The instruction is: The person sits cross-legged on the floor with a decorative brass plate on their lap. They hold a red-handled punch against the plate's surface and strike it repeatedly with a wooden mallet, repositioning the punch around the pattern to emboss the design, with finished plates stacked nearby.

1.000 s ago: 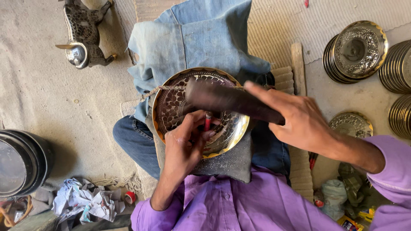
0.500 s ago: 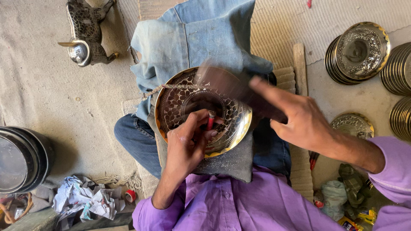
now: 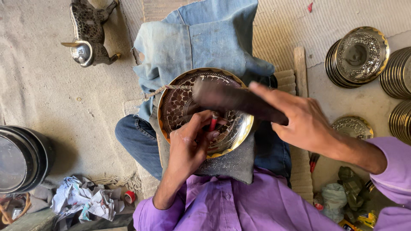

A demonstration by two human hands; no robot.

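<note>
Plate stacks [image 3: 357,55] beside engraved plate [image 3: 188,102]

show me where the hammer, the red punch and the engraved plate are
hammer [image 3: 233,99], head view, on its dark blurred body over the plate.
red punch [image 3: 212,122], head view, on its shaft above the left fingers.
engraved plate [image 3: 177,105], head view, on its patterned left inside.

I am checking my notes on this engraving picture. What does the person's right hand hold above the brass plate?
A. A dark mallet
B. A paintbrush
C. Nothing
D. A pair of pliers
A: the right hand grips the handle of a dark mallet whose head hangs over the patterned brass plate, while the left hand steadies a small red-tipped chisel on it.
</note>
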